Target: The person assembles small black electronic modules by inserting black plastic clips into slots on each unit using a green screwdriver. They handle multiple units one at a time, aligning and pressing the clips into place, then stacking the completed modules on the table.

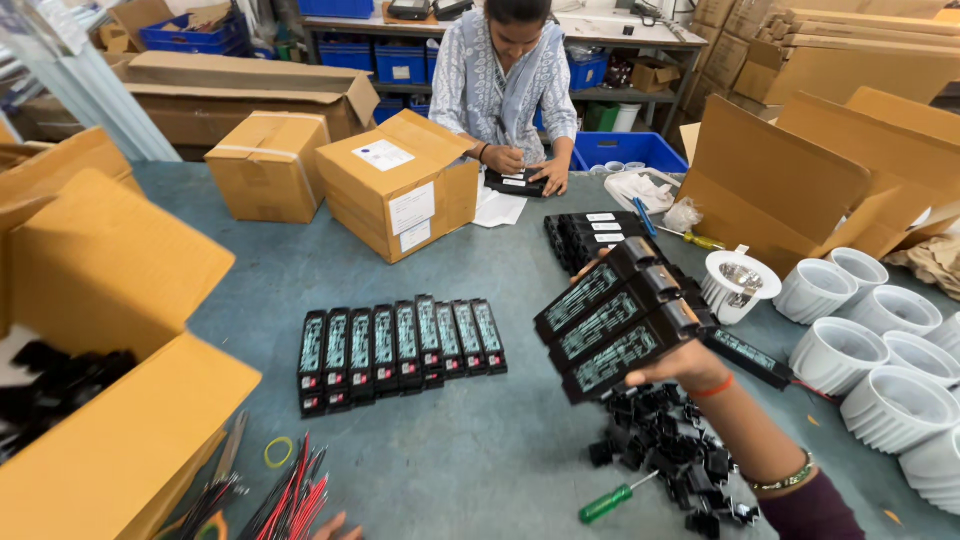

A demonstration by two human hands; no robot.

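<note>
grey-green table (480, 440) in a packing room, cartons all round. my right hand (690, 368) is closed under 3 black drivers (620, 318), stacked flat so 1 grip carries them all, held above the table right of the row of 8 drivers (400, 352). their long axes run from lower right up to the left, labels facing me. only my left hand's fingertips (338, 524) show at the bottom edge; i can't tell its grip.

Your grey-green counter (480, 460) carries a row of 8 black driver units (400, 352) at its middle, with 2 sealed cardboard boxes (330, 180) behind them. To your right lie white lamp housings (880, 350), a heap of small black clips (670, 450) and a green-handled screwdriver (612, 500). Near your edge sit red and black wires (295, 500) and a yellow rubber band (279, 452).
</note>
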